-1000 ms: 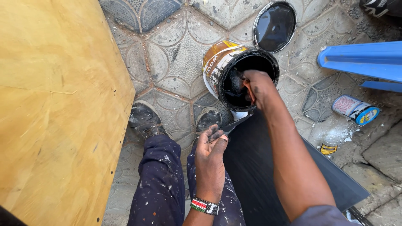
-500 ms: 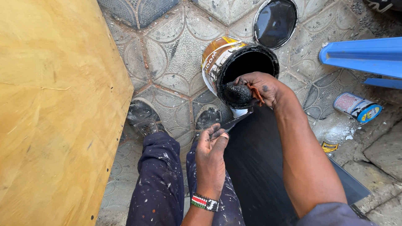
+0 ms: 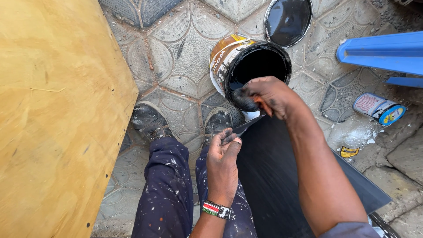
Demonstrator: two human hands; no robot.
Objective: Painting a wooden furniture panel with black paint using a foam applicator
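Right grip is clenched around a black-soaked rag, which I see held at the near rim of the open paint can. That can sits tilted on the tiled floor at about 12 o'clock from my knees, its inside coated black. Left grip is closed on the near corner of a black board, thumb and fingers pinching its edge; the board runs from 12 o'clock down toward 5 o'clock under my right forearm. At 1 o'clock beyond the can lies its round lid, black side up. A small can lies on its side at 3 o'clock, below a blue plastic piece. A plywood sheet fills the 9 o'clock side. My shoes rest on the tiles just short of the can.
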